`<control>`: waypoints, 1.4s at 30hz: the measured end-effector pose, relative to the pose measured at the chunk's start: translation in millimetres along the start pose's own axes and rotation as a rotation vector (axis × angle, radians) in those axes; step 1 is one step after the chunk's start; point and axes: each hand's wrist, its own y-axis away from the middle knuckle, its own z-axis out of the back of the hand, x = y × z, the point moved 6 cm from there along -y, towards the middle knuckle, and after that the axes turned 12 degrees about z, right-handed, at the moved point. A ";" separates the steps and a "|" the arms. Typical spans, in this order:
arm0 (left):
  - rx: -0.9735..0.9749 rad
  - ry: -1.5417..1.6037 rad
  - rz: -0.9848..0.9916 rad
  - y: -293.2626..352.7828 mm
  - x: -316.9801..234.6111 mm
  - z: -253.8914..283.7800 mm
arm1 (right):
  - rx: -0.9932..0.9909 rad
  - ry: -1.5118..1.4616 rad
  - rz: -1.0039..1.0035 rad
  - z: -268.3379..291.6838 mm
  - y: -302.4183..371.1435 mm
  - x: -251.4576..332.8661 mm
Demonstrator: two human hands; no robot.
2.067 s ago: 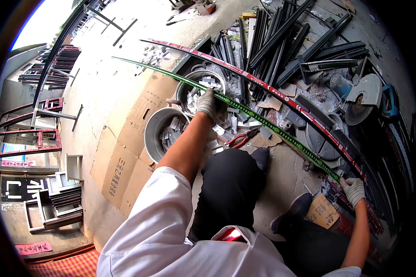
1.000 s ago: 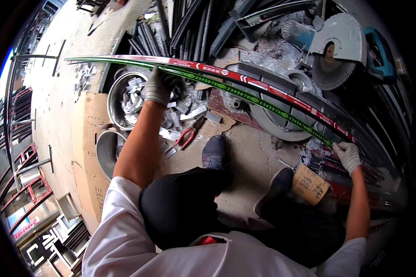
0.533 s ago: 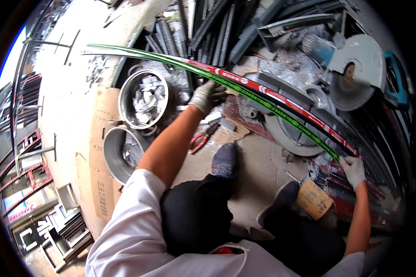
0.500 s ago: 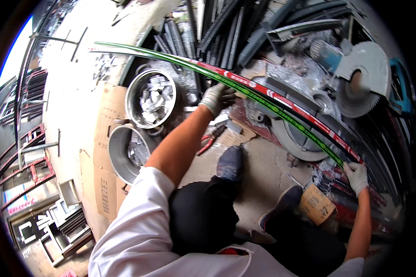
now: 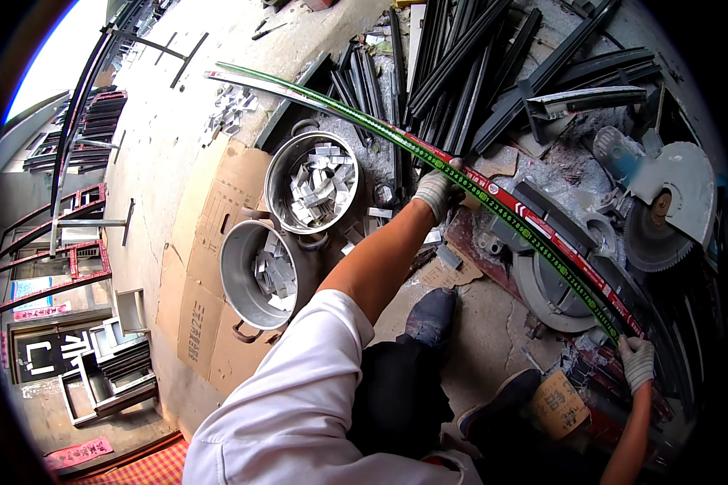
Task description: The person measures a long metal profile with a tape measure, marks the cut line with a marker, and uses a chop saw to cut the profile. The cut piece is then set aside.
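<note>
A long metal profile with red and white film (image 5: 531, 213) slants across the view from upper left to lower right. Alongside it runs a green measuring tape (image 5: 539, 242). My left hand (image 5: 438, 192), in a pale knit glove, is closed around the profile and tape near mid-length. At their lower right end my gloved right hand (image 5: 637, 361) is closed on the green tape, close to the profile's tip; its fingertips are partly hidden. Beneath the profile stands a cut-off saw with a round base (image 5: 546, 303) and a toothed blade (image 5: 660, 238).
Two metal pots (image 5: 271, 179) (image 5: 233, 271) hold cut metal pieces, standing by flattened cardboard (image 5: 198, 283). Dark profiles (image 5: 461, 77) lie piled at the back. A cardboard scrap (image 5: 560, 404) is by my shoe (image 5: 431, 317). Frames (image 5: 109, 380) lie at the left.
The whole view has shifted, so the pots and saw appear farther right and lower. My left hand has closed around the profile; earlier its fingers reached under it. My right hand stays at the end.
</note>
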 end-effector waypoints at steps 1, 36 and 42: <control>0.034 0.017 -0.015 -1.1 -0.1 -1.8 | 0.082 -0.069 -0.070 -3.7 2.7 -9.2; -0.200 0.048 -0.157 -88.0 -186.7 208.6 | 0.518 -0.265 -0.429 36.8 -13.4 60.9; -0.025 0.005 -0.104 -59.7 -120.8 155.4 | 0.546 -0.254 -0.443 32.8 -11.5 59.8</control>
